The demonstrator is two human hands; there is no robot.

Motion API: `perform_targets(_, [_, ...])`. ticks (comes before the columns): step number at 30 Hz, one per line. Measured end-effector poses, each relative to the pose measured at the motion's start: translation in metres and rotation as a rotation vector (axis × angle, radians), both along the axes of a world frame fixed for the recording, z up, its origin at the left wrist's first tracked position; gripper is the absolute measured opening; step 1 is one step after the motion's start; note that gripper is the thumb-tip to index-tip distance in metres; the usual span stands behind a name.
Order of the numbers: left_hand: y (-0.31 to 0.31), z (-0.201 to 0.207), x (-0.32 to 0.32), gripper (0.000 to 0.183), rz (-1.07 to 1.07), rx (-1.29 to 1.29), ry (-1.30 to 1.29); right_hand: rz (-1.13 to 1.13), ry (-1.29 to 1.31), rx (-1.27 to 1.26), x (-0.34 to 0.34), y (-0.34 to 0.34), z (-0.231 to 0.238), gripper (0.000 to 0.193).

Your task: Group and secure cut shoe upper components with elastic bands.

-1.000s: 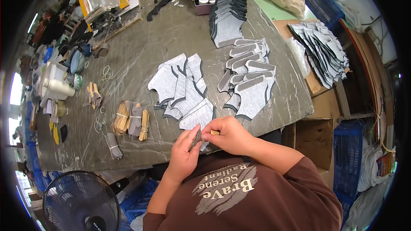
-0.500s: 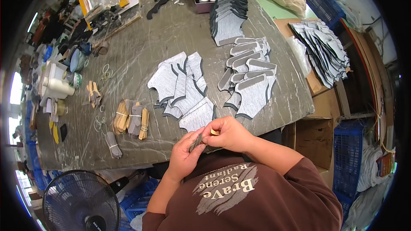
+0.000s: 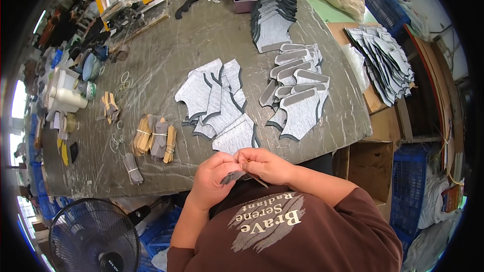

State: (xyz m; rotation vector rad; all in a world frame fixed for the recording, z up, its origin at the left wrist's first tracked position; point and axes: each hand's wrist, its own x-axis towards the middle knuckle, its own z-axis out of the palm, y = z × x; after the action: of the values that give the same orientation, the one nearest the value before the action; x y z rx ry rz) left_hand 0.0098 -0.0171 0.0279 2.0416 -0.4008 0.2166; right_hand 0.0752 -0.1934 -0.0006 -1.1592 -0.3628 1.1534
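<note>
My left hand is closed around a small grey piece, probably fabric, its end sticking out under the fingers. Close against it, my right hand pinches a thin strip that hangs below the fingers. Both sets of fingertips meet just off the table's near edge. Right beyond them lies a loose pile of light grey cut fabric pieces with dark edges. Farther right, more grey pieces overlap, with darker grey strips on their upper edges.
Banded bundles of tan strips and grey strips lie left on the dark table. A tall stack of fabric pieces stands at the back. A black fan is lower left; blue crates stand right.
My hands have turned and drawn closer together. The grey piece now shows below my left fingers, and the thin strip has swung down under my right hand.
</note>
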Motion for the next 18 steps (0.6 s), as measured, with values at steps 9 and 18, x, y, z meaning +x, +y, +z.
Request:
perform_targets(9, [0.028,-0.029,0.003,0.006,0.652,-0.592,0.56,-0.536,-0.623,-0.02,0.031,-0.007,-0.017,0.004])
perform_targets(18, [0.02,-0.028,0.027,0.009,0.662,-0.447,0.665,-0.154,-1.62,-0.527,0.017,-0.004,-0.026,0.025])
